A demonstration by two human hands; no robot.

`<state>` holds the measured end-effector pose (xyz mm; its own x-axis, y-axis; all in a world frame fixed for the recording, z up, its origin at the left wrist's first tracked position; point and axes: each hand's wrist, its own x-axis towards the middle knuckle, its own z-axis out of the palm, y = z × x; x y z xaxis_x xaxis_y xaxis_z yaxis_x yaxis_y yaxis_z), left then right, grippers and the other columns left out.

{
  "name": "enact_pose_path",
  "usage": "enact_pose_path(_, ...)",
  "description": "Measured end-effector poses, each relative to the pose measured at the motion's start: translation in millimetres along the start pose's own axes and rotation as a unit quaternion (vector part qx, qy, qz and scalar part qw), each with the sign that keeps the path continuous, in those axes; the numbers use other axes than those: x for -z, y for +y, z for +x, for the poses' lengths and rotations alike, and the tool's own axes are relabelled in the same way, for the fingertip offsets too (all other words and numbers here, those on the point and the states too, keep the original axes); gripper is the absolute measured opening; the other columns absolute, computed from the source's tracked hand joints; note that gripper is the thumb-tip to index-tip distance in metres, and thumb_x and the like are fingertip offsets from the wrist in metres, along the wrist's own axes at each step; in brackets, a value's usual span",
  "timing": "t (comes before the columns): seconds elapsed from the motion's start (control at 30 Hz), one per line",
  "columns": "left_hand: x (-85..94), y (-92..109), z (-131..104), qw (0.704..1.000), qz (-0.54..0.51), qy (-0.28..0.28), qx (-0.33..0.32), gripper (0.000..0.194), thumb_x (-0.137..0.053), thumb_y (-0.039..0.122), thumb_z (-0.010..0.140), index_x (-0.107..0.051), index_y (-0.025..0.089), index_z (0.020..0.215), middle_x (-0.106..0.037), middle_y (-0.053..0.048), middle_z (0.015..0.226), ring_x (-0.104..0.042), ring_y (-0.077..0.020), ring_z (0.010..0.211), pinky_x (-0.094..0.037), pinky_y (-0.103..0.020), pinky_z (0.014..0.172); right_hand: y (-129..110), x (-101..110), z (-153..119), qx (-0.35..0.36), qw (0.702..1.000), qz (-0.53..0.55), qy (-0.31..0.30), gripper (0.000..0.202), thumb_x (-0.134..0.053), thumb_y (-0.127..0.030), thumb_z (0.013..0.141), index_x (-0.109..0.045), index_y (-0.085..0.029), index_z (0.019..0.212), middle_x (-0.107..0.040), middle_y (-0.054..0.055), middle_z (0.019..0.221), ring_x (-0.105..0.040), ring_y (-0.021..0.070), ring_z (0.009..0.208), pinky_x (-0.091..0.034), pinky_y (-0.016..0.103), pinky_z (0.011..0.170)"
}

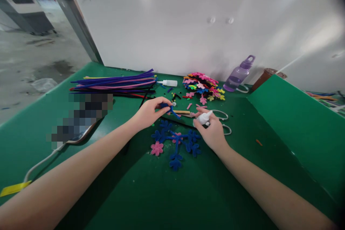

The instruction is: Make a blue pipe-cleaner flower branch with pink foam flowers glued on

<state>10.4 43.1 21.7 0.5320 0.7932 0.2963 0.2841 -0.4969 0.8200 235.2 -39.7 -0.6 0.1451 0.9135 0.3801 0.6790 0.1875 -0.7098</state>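
Observation:
My left hand (151, 113) pinches a short blue pipe cleaner piece (174, 113) above the green table. In my right hand (212, 129) is a small white glue bottle (204, 116), its nozzle tilted up to the right. Between and below the hands lies a blue branching pipe cleaner shape (176, 147) with looped petal ends. One pink pipe cleaner flower (157, 148) rests at its lower left, another pink flower (177, 137) is at its centre. Scissors with pale handles (228, 129) lie partly hidden behind my right hand.
Long pipe cleaners (115, 82) are bundled at the back left, near a second white bottle (170, 83). A colourful pile of pipe cleaner flowers (203, 84) sits at the back. A purple water bottle (239, 75), a brown cup (265, 75) and a green panel (296, 125) stand right.

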Motion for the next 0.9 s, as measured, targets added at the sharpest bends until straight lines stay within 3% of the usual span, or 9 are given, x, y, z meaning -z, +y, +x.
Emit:
enact_pose_path(0.27,-4.9,5.4,-1.9,0.998,-0.039,-0.016,0.044,0.027,-0.059,0.03,0.078,-0.056,0.02,0.103,-0.068,-0.003,0.08,-0.065,-0.016,0.067,-0.052,-0.03,0.064,2.7,-1.6,0.0,0.005,1.0,0.009,0.003,0.045,-0.06,-0.026,0.072,-0.05,-0.024,0.115,-0.064,0.007,0.104,-0.057,0.0269,0.1,-0.04,0.045,0.085)
enact_pose_path(0.47,-15.0,10.4,-4.8,0.995,-0.048,-0.005,0.089,0.017,-0.064,0.026,0.074,-0.06,0.018,0.088,-0.069,-0.004,0.076,-0.065,-0.0164,0.063,-0.052,-0.031,0.061,0.8,-2.5,-0.6,0.007,1.0,0.013,0.001,0.047,-0.062,-0.027,0.07,-0.048,-0.023,0.115,-0.061,0.007,0.104,-0.057,0.0261,0.097,-0.042,0.044,0.083)
enact_pose_path(0.57,-17.6,12.7,-5.2,0.994,-0.069,-0.003,0.081,0.014,-0.064,0.025,0.073,-0.061,0.018,0.085,-0.07,-0.004,0.074,-0.065,-0.0164,0.062,-0.053,-0.031,0.059,-3.7,-1.2,-1.7,0.001,0.999,0.03,0.019,0.05,-0.062,-0.032,0.071,-0.045,-0.023,0.116,-0.058,0.008,0.106,-0.054,0.0251,0.097,-0.043,0.043,0.083)
enact_pose_path(0.73,-20.3,11.6,-5.9,0.992,-0.089,-0.005,0.086,0.018,-0.064,0.026,0.074,-0.062,0.018,0.09,-0.071,-0.005,0.079,-0.067,-0.0188,0.07,-0.055,-0.034,0.065,-17.5,6.5,-5.9,0.058,0.992,0.05,0.102,0.057,-0.059,-0.038,0.072,-0.035,-0.023,0.122,-0.046,0.01,0.117,-0.049,0.0248,0.102,-0.039,0.045,0.091)
enact_pose_path(0.9,-21.1,12.9,-6.5,0.987,-0.106,-0.001,0.118,0.018,-0.063,0.025,0.075,-0.062,0.018,0.091,-0.071,-0.005,0.08,-0.068,-0.0193,0.073,-0.054,-0.036,0.071,-23.0,10.6,-12.1,0.134,0.967,0.045,0.211,0.048,-0.042,-0.037,0.079,-0.029,-0.025,0.124,-0.037,0.011,0.125,-0.04,0.0285,0.117,-0.034,0.05,0.096)
